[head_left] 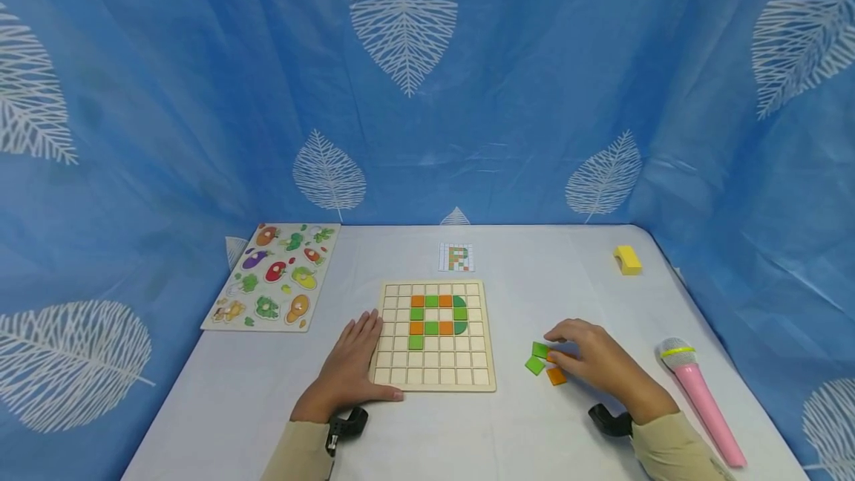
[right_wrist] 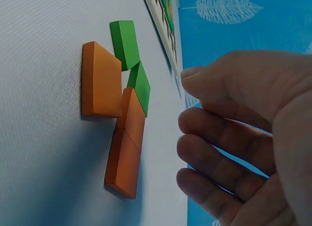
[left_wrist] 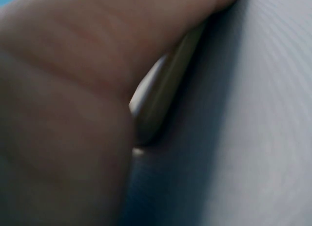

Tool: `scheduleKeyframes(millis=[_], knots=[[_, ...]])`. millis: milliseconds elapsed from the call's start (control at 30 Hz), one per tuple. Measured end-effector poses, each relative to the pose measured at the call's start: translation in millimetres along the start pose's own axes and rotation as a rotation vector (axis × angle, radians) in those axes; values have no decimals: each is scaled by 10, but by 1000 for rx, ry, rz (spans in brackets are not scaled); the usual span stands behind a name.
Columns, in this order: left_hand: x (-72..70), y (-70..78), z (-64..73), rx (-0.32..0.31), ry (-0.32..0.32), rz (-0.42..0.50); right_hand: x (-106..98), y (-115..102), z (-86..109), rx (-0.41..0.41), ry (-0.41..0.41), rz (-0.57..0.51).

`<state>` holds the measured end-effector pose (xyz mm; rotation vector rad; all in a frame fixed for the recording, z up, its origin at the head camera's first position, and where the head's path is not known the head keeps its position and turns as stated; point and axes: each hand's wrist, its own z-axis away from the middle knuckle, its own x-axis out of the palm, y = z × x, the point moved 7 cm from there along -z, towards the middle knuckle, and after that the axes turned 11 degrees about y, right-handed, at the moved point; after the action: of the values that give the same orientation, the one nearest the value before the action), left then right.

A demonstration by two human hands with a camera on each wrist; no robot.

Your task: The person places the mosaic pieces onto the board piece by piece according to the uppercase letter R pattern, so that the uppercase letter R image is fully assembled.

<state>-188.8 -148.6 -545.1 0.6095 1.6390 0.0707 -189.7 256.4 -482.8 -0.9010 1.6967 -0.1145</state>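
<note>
Nearest are my two beige sleeves (head_left: 675, 450). My left hand (head_left: 350, 368), fingers stretched, rests along left and near edges of the wooden board (head_left: 447, 377). My right hand (head_left: 591, 358), loosely curved, holds nothing beside two green tiles (right_wrist: 127, 43) and three orange tiles (right_wrist: 103, 82); white table (head_left: 510, 332) separates these from the board.

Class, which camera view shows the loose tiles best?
The right wrist view: it shows the loose tiles close up, two green and three orange, uncovered by the right hand. The head view shows them small, partly hidden by that hand; the left wrist view shows none.
</note>
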Motion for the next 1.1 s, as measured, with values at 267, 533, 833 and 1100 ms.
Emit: scheduleKeyframes(millis=[267,533,833,1100], knots=[[12,-13,-2,4,-2,-1,-2,-21,6,-14,-3,-1],[27,-22,-7,19,0,-7,-5,-40,18,-8,-29,7],[25,-14,-12,21,3,-8,-13,-45,44,-14,-34,36],[16,-9,-9,12,3,3,-25,-63,65,-63,-11,26]])
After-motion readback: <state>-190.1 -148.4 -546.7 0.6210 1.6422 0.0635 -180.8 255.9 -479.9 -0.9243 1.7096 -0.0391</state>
